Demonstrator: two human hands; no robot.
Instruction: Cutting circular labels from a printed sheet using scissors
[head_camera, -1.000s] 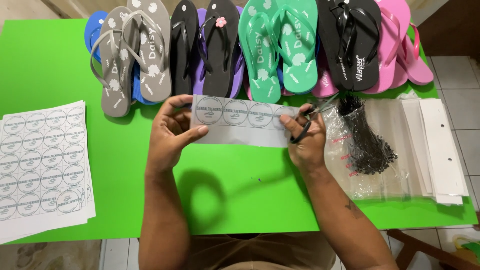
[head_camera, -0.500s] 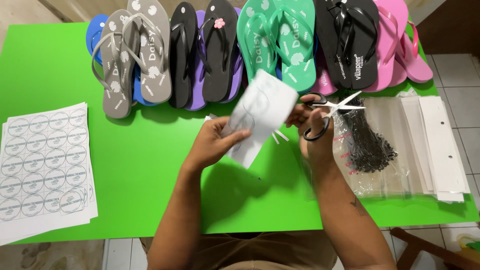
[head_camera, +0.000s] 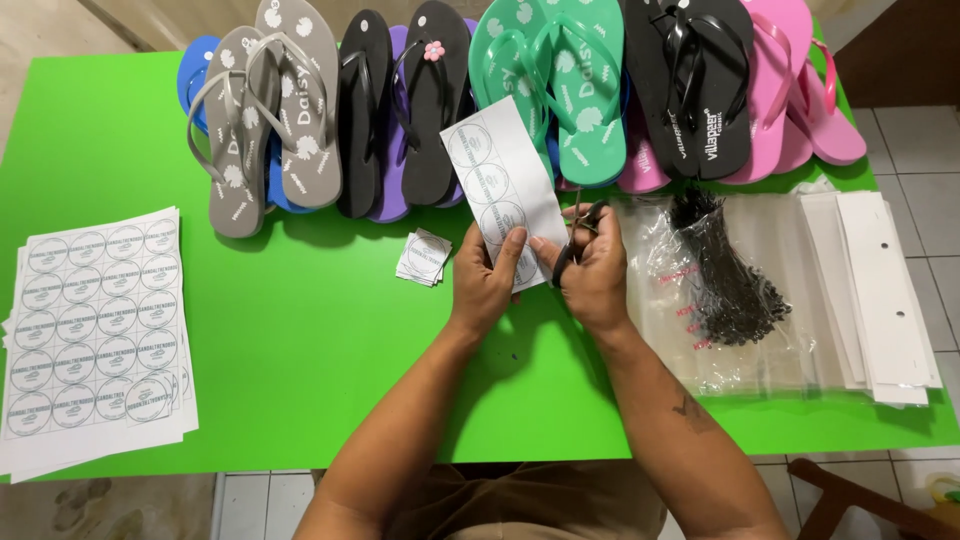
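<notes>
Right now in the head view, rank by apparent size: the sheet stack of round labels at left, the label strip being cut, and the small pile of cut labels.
1. Sheet stack, largest.
2. Label strip in the left hand, beside the scissors in the right hand; raised nearer the camera, yet smaller.
3. Cut labels, smallest.

The scissors (head_camera: 578, 240) are largely hidden inside the right hand (head_camera: 597, 275); only dark handles and part of the blades show. The left hand (head_camera: 487, 280) covers the lower end of the label strip (head_camera: 503, 185). The flip-flops' (head_camera: 520, 90) toes are cut off by the top edge. The black ties (head_camera: 725, 280) are too tangled to count.
</notes>
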